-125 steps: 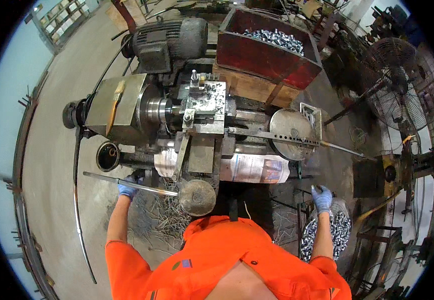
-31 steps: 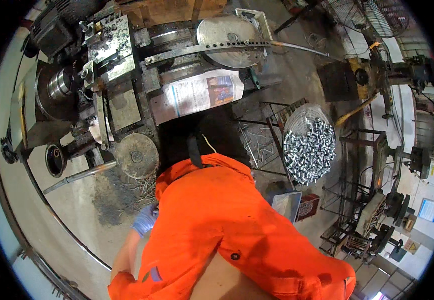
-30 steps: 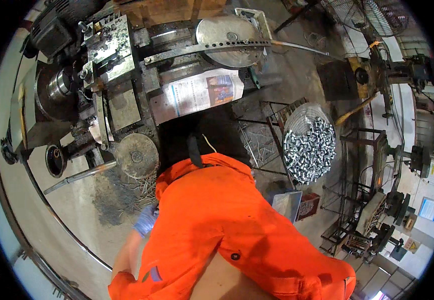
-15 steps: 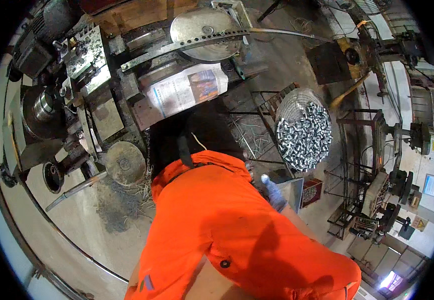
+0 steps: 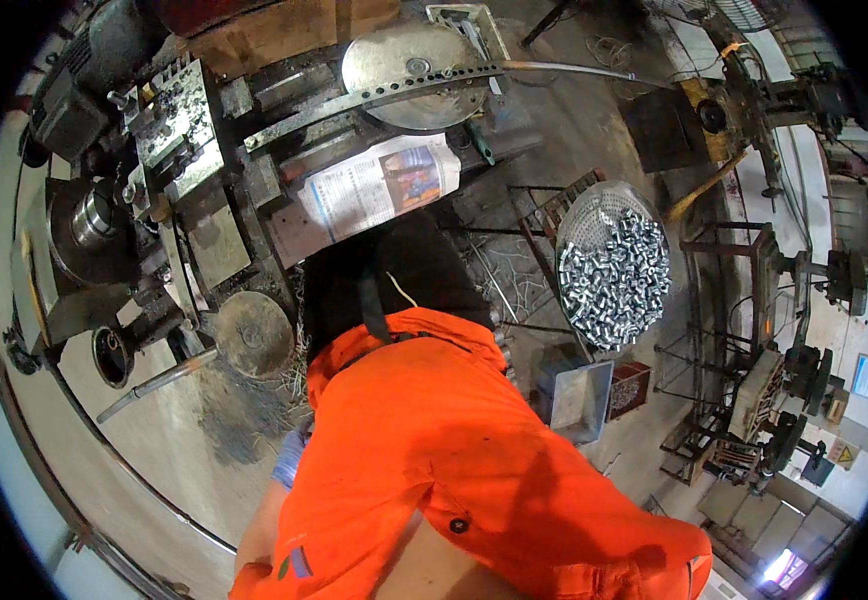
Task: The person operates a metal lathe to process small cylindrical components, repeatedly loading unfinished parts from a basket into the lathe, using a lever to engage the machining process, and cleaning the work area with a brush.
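My left hand [image 5: 289, 458], in a bluish-grey knit glove, hangs beside my orange shirt [image 5: 434, 420] at the left hip. The shirt hides its fingers, so I cannot tell whether it holds anything. Nearest to it is the round metal disc [image 5: 254, 335] of a machine handle. My right hand is out of view. At the right, a round perforated metal basket [image 5: 579, 215] holds many short shiny metal tube pieces [image 5: 614, 280]. A grey-blue bin [image 5: 579, 400] stands below the basket, close to my right side, with a dark red crate [image 5: 630, 390] beside it.
Ahead stands a greasy machine bench with a holed steel bar [image 5: 384, 92], a large disc [image 5: 414, 65] and a newspaper [image 5: 379, 190]. A long handle [image 5: 159, 385] sticks out at the left. Metal racks [image 5: 734, 245] and a broom [image 5: 704, 188] stand at the right.
My gloved right hand, earlier beside the grey-blue bin, has gone out of view and uncovered the bin. My left hand has come into view at my left hip.
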Demonstrator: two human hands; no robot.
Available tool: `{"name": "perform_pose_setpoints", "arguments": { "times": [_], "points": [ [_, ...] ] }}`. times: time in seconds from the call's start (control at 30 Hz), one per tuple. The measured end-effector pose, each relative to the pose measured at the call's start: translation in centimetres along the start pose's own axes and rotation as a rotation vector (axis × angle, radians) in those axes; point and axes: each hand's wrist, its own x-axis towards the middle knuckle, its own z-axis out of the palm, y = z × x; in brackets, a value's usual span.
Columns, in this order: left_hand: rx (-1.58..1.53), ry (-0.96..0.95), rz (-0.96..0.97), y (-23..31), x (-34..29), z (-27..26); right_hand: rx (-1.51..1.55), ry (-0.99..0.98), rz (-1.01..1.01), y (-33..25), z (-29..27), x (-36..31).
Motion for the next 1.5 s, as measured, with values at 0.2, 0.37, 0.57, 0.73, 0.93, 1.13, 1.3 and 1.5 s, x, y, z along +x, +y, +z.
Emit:
{"name": "perform_pose_setpoints", "arguments": {
  "times": [0.2,0.37,0.57,0.73,0.93,1.13,1.3,1.5],
  "points": [
    [0.605,-0.032,0.266,0.7,-0.4,0.8,-0.023,-0.011,0.024,1.0,-1.2,0.1],
    [0.554,-0.006,0.228,0.6,-0.2,0.7,-0.051,-0.014,0.045,1.4,-2.3,0.4],
    [0.565,0.017,0.217,-0.1,0.0,0.4,-0.116,-0.022,0.075,1.3,-4.0,0.9],
    [0.554,0.031,0.220,-1.7,0.2,0.0,-0.230,-0.049,0.120,-0.5,-6.2,1.9],
    [0.574,0.033,0.244,-2.6,0.4,0.1,-0.454,-0.092,0.172,-3.3,-9.1,5.1],
    [0.554,0.037,0.300,-4.7,0.7,-0.3,-0.529,-0.143,0.173,-7.5,-0.1,0.6],
    [0.551,0.033,0.335,-6.0,1.0,-0.4,-0.537,-0.330,0.083,-8.2,5.4,-1.7],
    [0.565,0.017,0.355,-7.2,1.6,-0.5,-0.609,-0.376,0.111,-8.7,5.9,-0.8]
  ]
}}
